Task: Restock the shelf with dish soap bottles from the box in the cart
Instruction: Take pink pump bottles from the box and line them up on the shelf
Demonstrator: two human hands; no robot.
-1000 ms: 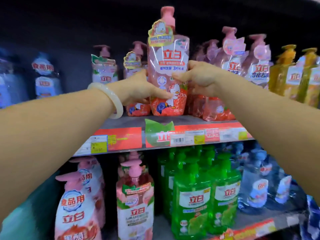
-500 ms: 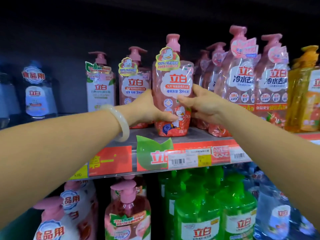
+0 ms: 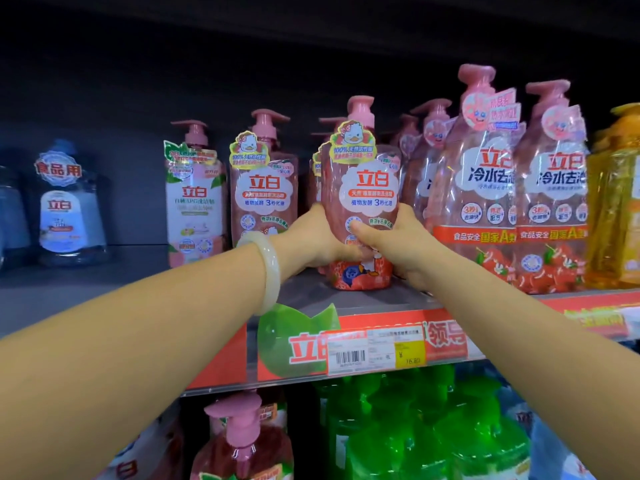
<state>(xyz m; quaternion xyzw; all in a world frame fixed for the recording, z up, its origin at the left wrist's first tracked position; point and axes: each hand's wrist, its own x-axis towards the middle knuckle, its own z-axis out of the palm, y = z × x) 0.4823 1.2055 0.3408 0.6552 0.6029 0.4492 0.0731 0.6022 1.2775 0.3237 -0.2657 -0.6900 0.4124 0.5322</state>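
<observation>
- You are holding the pink soap bottle (image 3: 360, 202) with both hands; your left hand (image 3: 311, 240) and right hand (image 3: 398, 244) are wrapping their fingers around its lower body.
- The bottle is standing upright on the shelf (image 3: 311, 296), near the front edge, with the same pink bottles just behind it.
- If you are pushing too hard, it is possibly knocking over the row behind.
- If you are releasing it here, the base is perhaps too close to the edge.
- Your right wrist is passing near the taller pink bottles (image 3: 485, 188); it may bump them.
</observation>
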